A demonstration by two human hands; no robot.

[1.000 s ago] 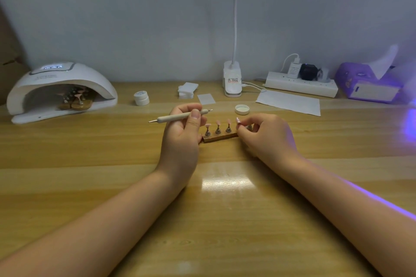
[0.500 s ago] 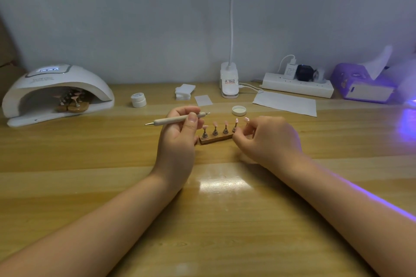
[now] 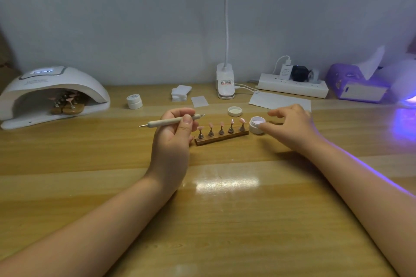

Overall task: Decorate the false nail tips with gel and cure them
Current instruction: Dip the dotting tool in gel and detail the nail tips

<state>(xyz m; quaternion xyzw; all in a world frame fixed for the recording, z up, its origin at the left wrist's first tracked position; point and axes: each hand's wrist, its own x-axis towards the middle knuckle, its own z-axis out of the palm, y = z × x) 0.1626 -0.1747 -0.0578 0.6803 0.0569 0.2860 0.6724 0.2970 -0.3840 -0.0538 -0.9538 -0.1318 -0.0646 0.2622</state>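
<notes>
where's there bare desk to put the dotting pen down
Bare wood runs between the white dome curing lamp and the left hand, and across the whole near edge around both forearms. It is crowded around the wooden nail-tip stand and open white gel jar.

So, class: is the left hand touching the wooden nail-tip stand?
Cannot tell. In the head view, the left hand overlaps the left end of the wooden nail-tip stand, hiding any contact or gap.
</notes>
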